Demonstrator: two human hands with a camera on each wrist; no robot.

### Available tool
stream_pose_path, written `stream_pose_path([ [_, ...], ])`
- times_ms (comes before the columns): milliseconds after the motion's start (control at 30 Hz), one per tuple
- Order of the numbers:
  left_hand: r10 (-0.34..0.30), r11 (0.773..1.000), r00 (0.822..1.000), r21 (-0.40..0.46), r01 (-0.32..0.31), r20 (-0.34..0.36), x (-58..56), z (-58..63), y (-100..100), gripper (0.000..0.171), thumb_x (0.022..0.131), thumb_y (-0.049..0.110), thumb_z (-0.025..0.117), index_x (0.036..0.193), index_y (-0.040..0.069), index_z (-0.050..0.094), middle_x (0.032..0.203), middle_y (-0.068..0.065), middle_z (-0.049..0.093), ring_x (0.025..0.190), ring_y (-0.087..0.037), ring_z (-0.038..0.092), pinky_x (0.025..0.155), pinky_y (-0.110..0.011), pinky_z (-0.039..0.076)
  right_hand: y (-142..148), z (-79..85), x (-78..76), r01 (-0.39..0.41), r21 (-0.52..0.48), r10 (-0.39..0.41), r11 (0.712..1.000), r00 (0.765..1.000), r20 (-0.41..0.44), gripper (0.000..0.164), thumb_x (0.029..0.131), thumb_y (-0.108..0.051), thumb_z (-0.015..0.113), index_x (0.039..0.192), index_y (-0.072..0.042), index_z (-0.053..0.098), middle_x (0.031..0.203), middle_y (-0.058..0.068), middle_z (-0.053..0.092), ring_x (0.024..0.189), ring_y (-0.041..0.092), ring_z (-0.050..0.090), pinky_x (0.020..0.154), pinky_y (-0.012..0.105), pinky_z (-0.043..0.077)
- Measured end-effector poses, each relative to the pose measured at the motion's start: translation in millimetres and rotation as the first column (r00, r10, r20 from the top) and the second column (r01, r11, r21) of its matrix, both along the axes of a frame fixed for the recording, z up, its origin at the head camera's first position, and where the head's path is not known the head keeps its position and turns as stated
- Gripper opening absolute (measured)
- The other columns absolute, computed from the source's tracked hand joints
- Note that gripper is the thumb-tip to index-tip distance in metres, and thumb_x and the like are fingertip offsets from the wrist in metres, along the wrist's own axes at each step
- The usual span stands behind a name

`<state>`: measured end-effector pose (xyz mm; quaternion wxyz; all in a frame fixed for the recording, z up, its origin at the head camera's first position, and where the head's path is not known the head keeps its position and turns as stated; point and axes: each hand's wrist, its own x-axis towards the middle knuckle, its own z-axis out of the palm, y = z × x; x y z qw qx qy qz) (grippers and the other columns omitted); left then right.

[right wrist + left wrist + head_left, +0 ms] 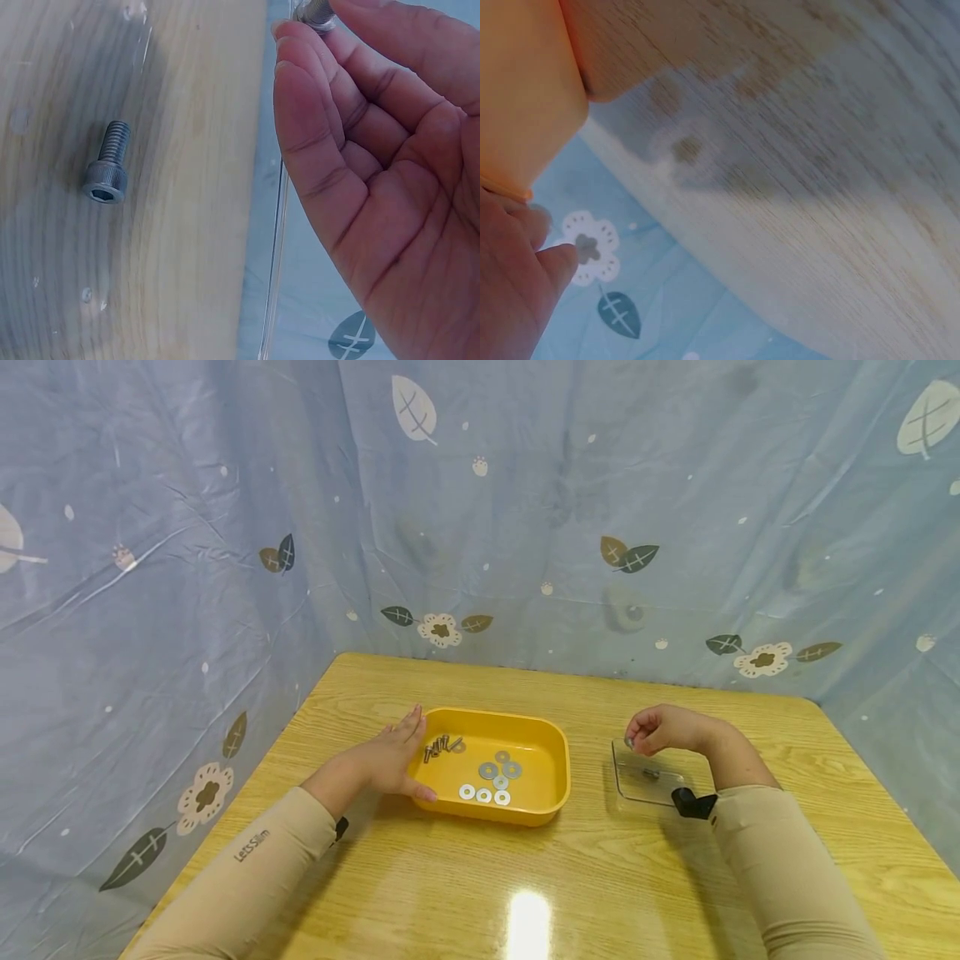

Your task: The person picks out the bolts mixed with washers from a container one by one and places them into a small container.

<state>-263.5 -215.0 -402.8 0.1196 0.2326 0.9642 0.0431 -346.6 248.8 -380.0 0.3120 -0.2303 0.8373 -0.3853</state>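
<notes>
A yellow tray (551,760) stands mid-table, with several metal washers (512,769) and several socket head screws (436,747) inside. Against its left end lies my left hand (386,760), fingers extended along the far corner and thumb over the near rim. To the right, a shallow clear plastic box (617,781) has one socket head screw (106,172) lying in it. Over this box's far left corner, my right hand (671,729) pinches a small metal screw (321,11) between thumb and fingertips. In the right wrist view that screw is partly cut off by the frame's top.
Both containers stand on a wood-grain table (450,877). A blue patterned cloth (510,527) hangs behind it and along the left side. Black straps (693,803) sit at the wrists. Bright light reflects off the table's near part.
</notes>
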Motion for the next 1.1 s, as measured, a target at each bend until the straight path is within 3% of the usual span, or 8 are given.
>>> stream_pose_path([
  [300,-0.006,1.0,1.0,-0.011,0.006,-0.013,-0.5,1.2,-0.7,0.129,0.059,0.084,0.046,0.145,-0.001,-0.001,0.15,-0.017,-0.016,0.139,-0.026,-0.006,0.11,-0.047,0.011,0.3,2.8,0.9,0.02,0.009,-0.02,1.0,1.0,-0.022,0.03,0.087,-0.007,0.059,0.109,0.014,0.053,0.087,0.018,0.06,0.087,0.034,0.058,0.081,0.039,0.049],
  [567,-0.002,1.0,1.0,0.001,0.002,0.002,1.4,1.8,0.4,0.13,0.059,0.083,0.047,0.145,-0.002,-0.003,0.149,-0.016,-0.018,0.139,-0.026,-0.007,0.11,-0.047,0.01,0.2,1.9,1.6,0.007,-0.013,-0.007,1.0,1.0,0.01,0.034,0.089,-0.013,0.058,0.109,0.013,0.053,0.09,0.015,0.06,0.084,0.028,0.057,0.083,0.043,0.047],
  [767,0.005,1.0,1.0,0.009,-0.005,0.013,2.3,1.7,0.8,0.13,0.06,0.083,0.048,0.145,-0.002,-0.002,0.149,-0.016,-0.018,0.139,-0.026,-0.007,0.111,-0.045,0.01,-1.1,4.6,-0.4,0.01,-0.022,-0.009,1.0,1.0,0.017,0.035,0.089,-0.015,0.059,0.11,0.013,0.052,0.099,0.019,0.06,0.092,0.033,0.058,0.085,0.045,0.046],
  [900,0.001,1.0,1.0,0.0,-0.001,-0.002,1.7,1.9,-0.1,0.131,0.059,0.083,0.048,0.145,-0.002,-0.002,0.149,-0.016,-0.018,0.139,-0.027,-0.006,0.111,-0.045,0.01,-5.4,11.0,-2.3,0.023,-0.018,-0.023,1.0,1.0,-0.004,0.034,0.088,-0.017,0.06,0.109,0.009,0.054,0.104,0.018,0.059,0.098,0.034,0.056,0.086,0.042,0.046],
  [1100,-0.014,1.0,1.0,0.009,0.014,-0.013,2.2,2.1,-0.2,0.131,0.059,0.084,0.047,0.144,-0.005,-0.001,0.148,-0.018,-0.016,0.139,-0.028,-0.006,0.11,-0.046,0.011,-18.6,26.0,-5.6,0.029,-0.005,-0.03,1.0,0.999,-0.043,0.031,0.089,-0.022,0.06,0.11,0.001,0.055,0.104,0.008,0.059,0.096,0.023,0.058,0.089,0.041,0.044],
])
